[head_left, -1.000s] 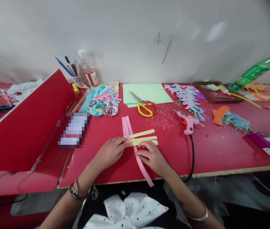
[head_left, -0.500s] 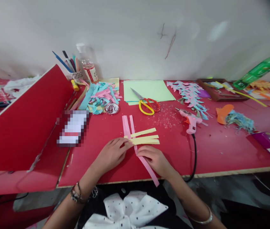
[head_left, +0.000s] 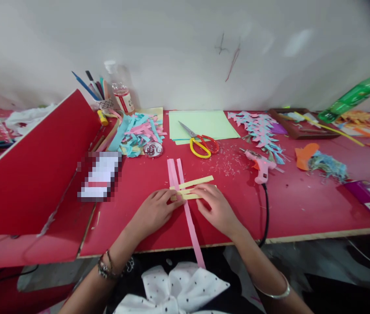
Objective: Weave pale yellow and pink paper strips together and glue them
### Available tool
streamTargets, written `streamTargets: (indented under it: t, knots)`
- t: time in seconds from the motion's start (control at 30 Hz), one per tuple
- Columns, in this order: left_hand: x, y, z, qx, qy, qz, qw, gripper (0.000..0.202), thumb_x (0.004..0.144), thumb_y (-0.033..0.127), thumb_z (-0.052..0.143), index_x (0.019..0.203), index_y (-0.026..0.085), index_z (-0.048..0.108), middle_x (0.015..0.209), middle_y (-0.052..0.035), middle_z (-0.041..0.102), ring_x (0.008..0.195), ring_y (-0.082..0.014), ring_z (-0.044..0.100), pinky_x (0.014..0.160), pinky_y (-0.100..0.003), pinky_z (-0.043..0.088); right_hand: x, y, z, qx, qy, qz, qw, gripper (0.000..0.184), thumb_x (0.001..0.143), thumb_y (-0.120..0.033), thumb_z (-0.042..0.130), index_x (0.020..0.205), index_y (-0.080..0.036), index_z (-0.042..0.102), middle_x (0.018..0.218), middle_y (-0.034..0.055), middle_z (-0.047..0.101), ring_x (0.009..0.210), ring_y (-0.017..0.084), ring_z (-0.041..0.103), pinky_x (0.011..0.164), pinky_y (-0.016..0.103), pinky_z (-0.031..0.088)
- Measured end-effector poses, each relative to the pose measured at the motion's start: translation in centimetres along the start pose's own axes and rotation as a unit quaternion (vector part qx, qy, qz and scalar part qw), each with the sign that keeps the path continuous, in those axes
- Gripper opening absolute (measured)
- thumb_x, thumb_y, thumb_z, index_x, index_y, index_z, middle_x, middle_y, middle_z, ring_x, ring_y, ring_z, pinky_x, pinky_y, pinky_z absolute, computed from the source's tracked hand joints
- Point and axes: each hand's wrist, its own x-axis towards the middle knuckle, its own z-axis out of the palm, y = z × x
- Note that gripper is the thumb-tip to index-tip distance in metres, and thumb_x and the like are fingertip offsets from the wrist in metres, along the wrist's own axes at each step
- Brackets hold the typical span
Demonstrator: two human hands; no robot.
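Observation:
Pink paper strips (head_left: 192,235) run up and down on the red table, crossed by yellow paper strips (head_left: 198,181) that point right. At the crossing, my left hand (head_left: 157,209) presses the strips with closed fingers. My right hand (head_left: 215,207) has its thumb and fingertips on the lower yellow strips, just right of the crossing. One long pink strip hangs down past the table's front edge. Its lower end lies against my clothing, with neither hand around it. My fingers hide part of where the strips overlap.
Scissors (head_left: 199,143) lie partly on green paper sheets (head_left: 204,123) behind the strips. A pink glue gun (head_left: 260,166) with a black cord is at right. Cut paper scraps (head_left: 137,131), a phone (head_left: 101,175) and a red board (head_left: 44,170) are at left.
My right hand has let go of the long pink strip and moved up to the yellow strips. The pink strip's lower end has swung left. My left hand stays put.

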Motion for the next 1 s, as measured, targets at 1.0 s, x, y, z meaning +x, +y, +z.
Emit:
streamTargets:
  t: [1.0]
  knots:
    - [2.8,0.3,-1.0,-0.144,0.053,-0.218,0.964,0.027,0.077,0.034,0.053,0.1,0.02,0.047,0.081,0.0011,0.067,0.072,-0.0153,0.062,0.056,-0.021,0.039,6.4,1.1,-3.4,0.096,-0.084,0.083,0.988,0.019,0.08,-0.02,0.047,0.095,-0.021,0.059,0.091,0.0018,0.064,0.085,0.015,0.059,0.08,0.031,0.04]
